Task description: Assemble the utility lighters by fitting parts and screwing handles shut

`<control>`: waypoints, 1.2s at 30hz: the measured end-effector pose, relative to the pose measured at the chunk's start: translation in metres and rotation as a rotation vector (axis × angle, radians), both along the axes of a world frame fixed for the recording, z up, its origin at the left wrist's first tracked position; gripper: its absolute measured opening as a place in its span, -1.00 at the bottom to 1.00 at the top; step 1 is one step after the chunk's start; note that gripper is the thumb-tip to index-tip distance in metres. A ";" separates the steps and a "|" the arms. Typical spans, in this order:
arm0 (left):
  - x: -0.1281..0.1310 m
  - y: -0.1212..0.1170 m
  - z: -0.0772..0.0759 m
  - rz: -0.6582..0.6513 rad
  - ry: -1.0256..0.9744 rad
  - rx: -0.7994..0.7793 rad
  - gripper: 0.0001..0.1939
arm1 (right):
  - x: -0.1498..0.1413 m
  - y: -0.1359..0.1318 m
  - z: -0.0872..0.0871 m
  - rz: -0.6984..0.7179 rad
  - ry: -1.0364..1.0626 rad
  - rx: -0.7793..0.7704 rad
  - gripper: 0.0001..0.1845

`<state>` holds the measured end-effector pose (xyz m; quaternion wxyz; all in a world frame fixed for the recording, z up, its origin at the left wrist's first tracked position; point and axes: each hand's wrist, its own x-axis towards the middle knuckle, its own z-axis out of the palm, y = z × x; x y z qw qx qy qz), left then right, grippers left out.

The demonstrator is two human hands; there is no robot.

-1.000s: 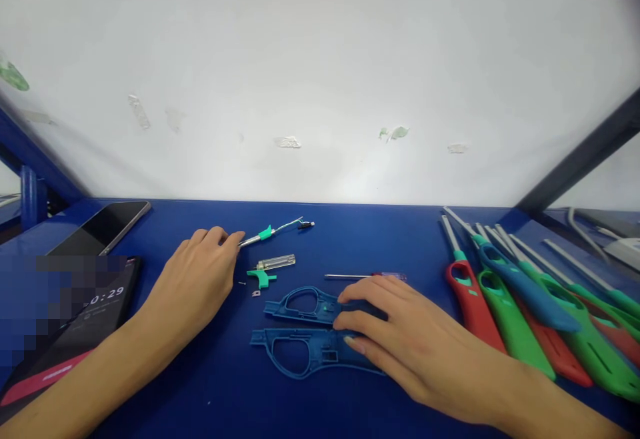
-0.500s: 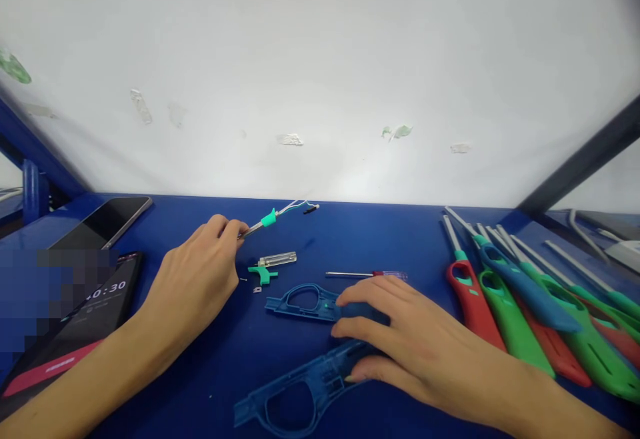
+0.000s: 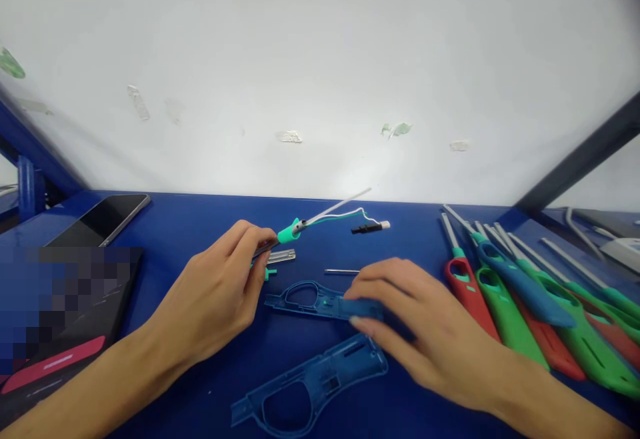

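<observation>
My left hand [image 3: 220,279] is closed around the metal tube of a lighter nozzle [image 3: 289,232] with a green collar. From its collar end extend a thin white tube, thin wires and a small black igniter [image 3: 367,228]. My right hand [image 3: 420,325] has thumb and fingers closed about the handle end of the farther blue lighter casing half [image 3: 300,309], which lies on the table. Nearer to me is a second blue casing half [image 3: 325,385], inner side up. A clear fuel tank [image 3: 283,256] and a green trigger [image 3: 271,273] are partly hidden behind my left hand.
A screwdriver [image 3: 341,271] lies beyond the casing halves, its handle hidden by my right hand. Several assembled lighters in red [image 3: 473,299], green [image 3: 513,319] and blue are piled at right. Two phones, one dark [image 3: 107,215], lie at left. A white wall [image 3: 320,79] rises behind.
My left hand has moved right with the nozzle, and the igniter swings out farther right. My right hand has left the nearer casing half and drawn together on the farther one.
</observation>
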<state>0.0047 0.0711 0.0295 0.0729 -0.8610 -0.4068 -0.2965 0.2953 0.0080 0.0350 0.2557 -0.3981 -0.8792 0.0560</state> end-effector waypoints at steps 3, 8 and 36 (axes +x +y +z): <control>0.004 -0.007 0.003 -0.064 -0.019 0.000 -0.86 | 0.003 0.005 0.001 -0.126 0.070 0.037 -0.86; 0.010 -0.012 0.001 -0.157 -0.033 -0.017 -0.81 | 0.003 0.001 0.001 -0.114 0.109 0.010 -0.76; 0.013 -0.017 -0.001 -0.162 -0.092 -0.030 -0.74 | -0.001 -0.005 0.007 -0.237 0.397 -0.364 -0.68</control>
